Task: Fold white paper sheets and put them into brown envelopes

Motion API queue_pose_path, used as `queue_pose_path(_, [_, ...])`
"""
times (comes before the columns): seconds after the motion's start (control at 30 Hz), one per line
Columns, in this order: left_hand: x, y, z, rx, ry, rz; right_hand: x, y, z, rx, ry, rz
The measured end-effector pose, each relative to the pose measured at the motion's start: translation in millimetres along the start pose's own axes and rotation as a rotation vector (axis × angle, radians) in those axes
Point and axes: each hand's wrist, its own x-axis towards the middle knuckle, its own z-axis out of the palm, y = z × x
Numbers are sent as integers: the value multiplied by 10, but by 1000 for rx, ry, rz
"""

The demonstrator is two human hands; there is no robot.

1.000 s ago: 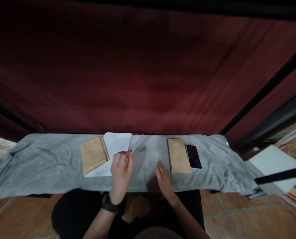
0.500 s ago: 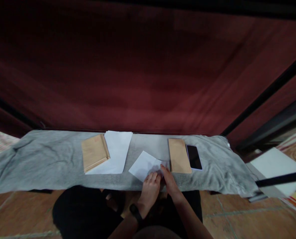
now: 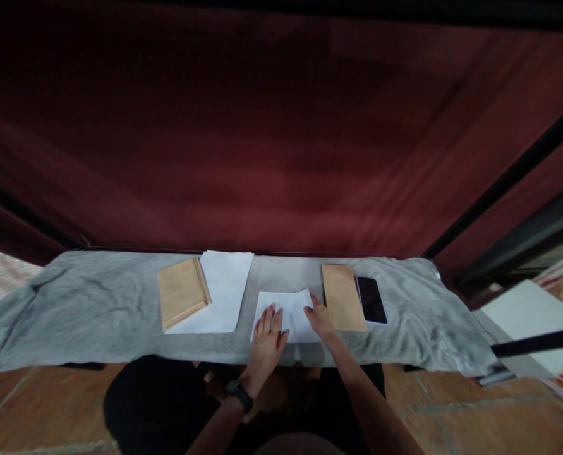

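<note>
White rectangular paper [image 3: 294,319] is touched at left by left hand [image 3: 268,336], fingers apart, and at right by right hand [image 3: 320,320], whose clamping can't be told.

The view is dim, soft and edge-stretched.

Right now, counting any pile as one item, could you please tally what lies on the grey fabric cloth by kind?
Brown rectangular paper envelopes, left and right: 2
White rectangular paper, left and centre: 2
Black-screened rectangular phone: 1
Total: 5
</note>
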Motion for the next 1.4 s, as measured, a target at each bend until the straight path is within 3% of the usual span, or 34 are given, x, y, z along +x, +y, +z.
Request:
queue_pose_path(0.27, [9, 188, 93, 199, -56, -20, 67, -85, 56, -201, -62, 14])
queue_pose_path(0.43, [45, 136, 125, 231, -60, -21, -20, -131, 19, -390, -35, -46])
queue_pose_path(0.57, [106, 113, 189, 241, -59, 58, -151, -202, 15, -440, 81, -157])
queue_pose_path(0.7, [237, 116, 280, 246, -122, 101, -263, -276, 159, -359, -10, -356])
queue_pose_path(0.8, [314, 63, 332, 258, -137, 118, -323, -264, 284, -348, -64, -421])
queue_pose_path(0.97, [329, -92, 318, 238, -70, 127, -367, -158, 307, -426, 4, -367])
queue_pose_path(1.27, [331, -438, 133, 236, -48, -19, -465, 6, 197, -507, 116, -303])
queue_pose_path(1.4, [358, -403, 130, 231, -1, -109, -513, 11, 197, -519, 110, -274])
